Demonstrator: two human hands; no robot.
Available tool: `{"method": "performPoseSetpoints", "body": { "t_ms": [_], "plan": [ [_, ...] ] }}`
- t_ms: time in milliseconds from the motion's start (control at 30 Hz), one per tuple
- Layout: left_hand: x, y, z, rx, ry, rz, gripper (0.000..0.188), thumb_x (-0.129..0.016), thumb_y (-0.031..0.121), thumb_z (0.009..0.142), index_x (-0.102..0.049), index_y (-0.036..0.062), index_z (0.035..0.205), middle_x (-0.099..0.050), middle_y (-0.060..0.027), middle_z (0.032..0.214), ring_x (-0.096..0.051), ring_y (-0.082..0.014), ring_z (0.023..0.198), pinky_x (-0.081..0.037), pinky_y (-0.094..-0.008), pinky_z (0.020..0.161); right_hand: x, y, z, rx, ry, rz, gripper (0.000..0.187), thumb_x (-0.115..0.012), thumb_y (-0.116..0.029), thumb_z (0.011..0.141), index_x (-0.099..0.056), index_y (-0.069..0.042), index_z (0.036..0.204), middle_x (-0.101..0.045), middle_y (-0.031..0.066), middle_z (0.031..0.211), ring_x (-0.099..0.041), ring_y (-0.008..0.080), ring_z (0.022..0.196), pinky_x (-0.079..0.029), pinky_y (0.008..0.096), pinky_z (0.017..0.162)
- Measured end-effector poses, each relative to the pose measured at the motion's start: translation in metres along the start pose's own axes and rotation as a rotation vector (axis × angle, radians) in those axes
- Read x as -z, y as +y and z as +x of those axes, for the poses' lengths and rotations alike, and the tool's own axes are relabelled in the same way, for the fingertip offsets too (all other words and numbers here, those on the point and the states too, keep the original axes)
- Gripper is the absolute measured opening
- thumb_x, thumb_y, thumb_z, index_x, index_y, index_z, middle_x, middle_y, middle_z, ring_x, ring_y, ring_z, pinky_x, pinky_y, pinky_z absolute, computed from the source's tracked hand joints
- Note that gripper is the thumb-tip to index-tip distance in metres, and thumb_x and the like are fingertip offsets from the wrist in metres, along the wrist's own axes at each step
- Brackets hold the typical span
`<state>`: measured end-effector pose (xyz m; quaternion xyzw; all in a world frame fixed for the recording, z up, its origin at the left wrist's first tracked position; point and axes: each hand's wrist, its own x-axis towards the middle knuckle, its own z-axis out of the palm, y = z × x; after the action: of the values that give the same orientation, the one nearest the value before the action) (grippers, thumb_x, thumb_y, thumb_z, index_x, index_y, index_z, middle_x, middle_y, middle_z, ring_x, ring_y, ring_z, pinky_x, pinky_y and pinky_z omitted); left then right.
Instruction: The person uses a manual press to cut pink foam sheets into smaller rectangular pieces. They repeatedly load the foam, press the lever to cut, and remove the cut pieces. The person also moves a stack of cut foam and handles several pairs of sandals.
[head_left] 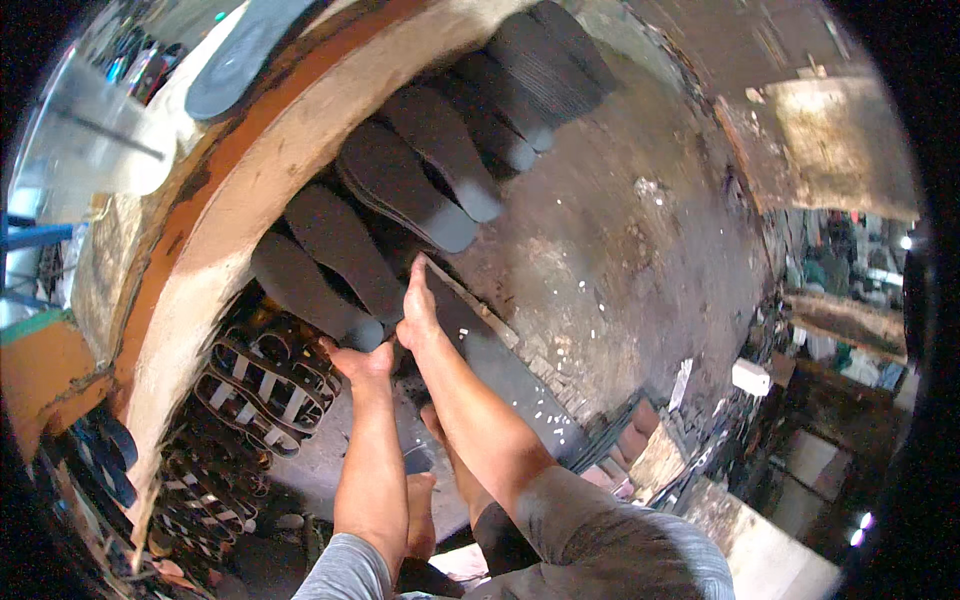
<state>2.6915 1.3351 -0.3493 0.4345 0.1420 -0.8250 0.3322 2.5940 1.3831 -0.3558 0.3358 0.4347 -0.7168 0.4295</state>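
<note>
My left hand [360, 362] is at the lower end of the nearest dark grey shoe sole [308, 290]. Its fingers point away to the left and its thumb stands apart. My right hand [419, 305] lies along the right side of the neighbouring dark sole [343, 245], fingers stretched out and thumb spread. Both hands seem to touch this pair; whether any fingertips are under the soles is hidden. Farther up, more dark soles [400, 185] lie in a slanting row with their paler ends toward the floor.
A curved pale ledge [300, 130] runs behind the soles. Left of my hands lie strappy sandal uppers [265, 390]. A dark flat board [500, 370] with white scraps is at the right. My bare foot [421, 500] is below. A white block [750, 378] stands farther right.
</note>
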Motion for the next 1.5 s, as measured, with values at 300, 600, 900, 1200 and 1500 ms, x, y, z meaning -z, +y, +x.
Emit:
{"method": "performPoseSetpoints", "body": {
  "t_ms": [300, 600, 900, 1200, 1500],
  "plan": [
    [0.019, 0.014, 0.013, 0.120, -0.208, 0.590, 0.072, -0.026, 0.062, 0.096, -0.032, 0.0210, 0.154, -0.032, -0.0063, 0.160, -0.013, -0.0357, 0.151, 0.006, -0.0694, 0.113, 0.013, -0.017, 0.005, -0.069, -0.046, -0.459, 0.097, -0.036, -0.072, 0.095, -0.029, 0.008, 0.149, -0.028, 0.0236, 0.158, -0.021, 0.0341, 0.148, -0.018, 0.0483, 0.119],
    [0.017, 0.035, 0.012, -0.028, -0.143, 0.406, 0.067, -0.033, 0.061, 0.100, -0.044, 0.0141, 0.146, -0.045, -0.0051, 0.150, -0.040, -0.0297, 0.137, -0.026, -0.0543, 0.114, 0.024, -0.014, 0.010, 0.055, -0.029, -0.747, 0.095, -0.034, -0.074, 0.094, -0.042, 0.007, 0.144, -0.041, 0.0252, 0.150, -0.035, 0.0358, 0.143, -0.029, 0.0450, 0.115],
    [0.007, 0.035, 0.012, -0.254, -0.147, 0.559, 0.068, -0.045, 0.057, 0.101, -0.038, 0.0101, 0.149, -0.047, -0.0023, 0.146, -0.045, -0.0214, 0.133, -0.032, -0.0376, 0.114, 0.005, -0.016, 0.019, 0.415, 0.008, -1.401, 0.099, -0.025, -0.079, 0.092, -0.066, 0.011, 0.101, -0.059, 0.0398, 0.110, -0.054, 0.0541, 0.113, -0.042, 0.0523, 0.099],
    [0.075, 0.046, 0.044, -0.016, -0.075, 0.362, 0.045, -0.045, 0.042, 0.101, -0.054, 0.0142, 0.135, -0.058, -0.0035, 0.135, -0.053, -0.0263, 0.125, -0.040, -0.0440, 0.108, 0.077, -0.006, 0.053, 0.039, 0.005, -0.607, 0.077, -0.034, -0.056, 0.103, -0.022, 0.000, 0.155, -0.028, 0.0135, 0.161, -0.024, 0.0258, 0.148, -0.019, 0.0426, 0.119],
    [0.143, 0.055, 0.128, 0.034, 0.141, 0.340, 0.052, -0.050, 0.046, 0.096, -0.056, 0.0121, 0.134, -0.055, -0.0097, 0.141, -0.047, -0.0355, 0.133, -0.041, -0.0617, 0.106, 0.088, 0.019, 0.128, -0.140, -0.249, -0.575, 0.065, -0.040, -0.047, 0.104, -0.037, -0.002, 0.150, -0.039, 0.0067, 0.155, -0.034, 0.0177, 0.140, -0.024, 0.0330, 0.115]
  ]
}}
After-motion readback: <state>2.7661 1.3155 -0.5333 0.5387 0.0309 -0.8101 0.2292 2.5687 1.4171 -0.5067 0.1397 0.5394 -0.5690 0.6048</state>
